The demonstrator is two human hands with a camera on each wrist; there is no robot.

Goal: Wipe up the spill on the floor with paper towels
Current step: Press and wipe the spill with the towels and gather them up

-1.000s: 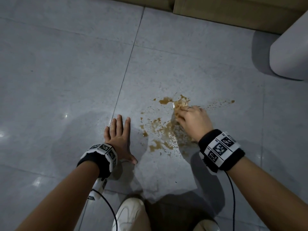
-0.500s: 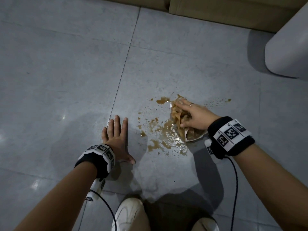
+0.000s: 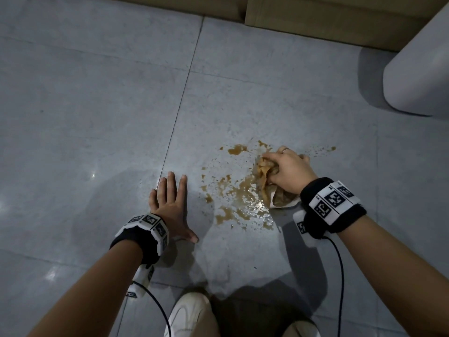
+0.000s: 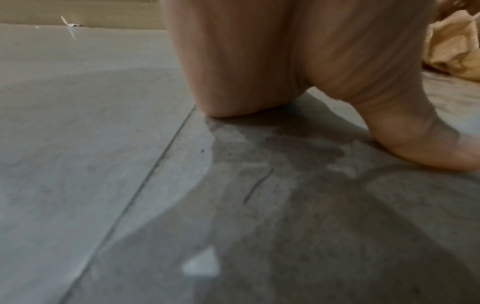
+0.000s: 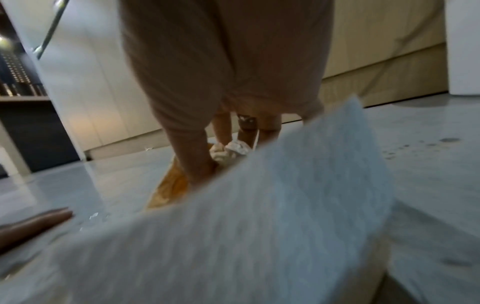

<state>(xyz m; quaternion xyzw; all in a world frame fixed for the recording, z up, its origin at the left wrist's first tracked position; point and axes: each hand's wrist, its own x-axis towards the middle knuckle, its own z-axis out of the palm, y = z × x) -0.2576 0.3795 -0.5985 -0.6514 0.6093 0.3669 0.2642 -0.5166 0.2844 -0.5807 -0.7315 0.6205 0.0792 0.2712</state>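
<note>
A brown liquid spill spreads in splashes over the grey floor tile. At its right edge my right hand grips a crumpled paper towel, soaked brown, and presses it on the floor. In the right wrist view a dry white flap of the paper towel hangs close to the lens and its stained part lies under my fingers. Left of the spill my left hand rests flat on the tile, fingers straight and holding nothing. The left wrist view shows that hand on the floor and the wet towel at the far right.
A beige cabinet base runs along the far edge of the floor. A white rounded object stands at the right. My white shoe and knee sit at the bottom. Small brown droplets lie right of my right hand.
My right hand has drawn the towel to the right across the spill, and more stained paper shows beneath it. The left hand has stayed planted on the tile.
</note>
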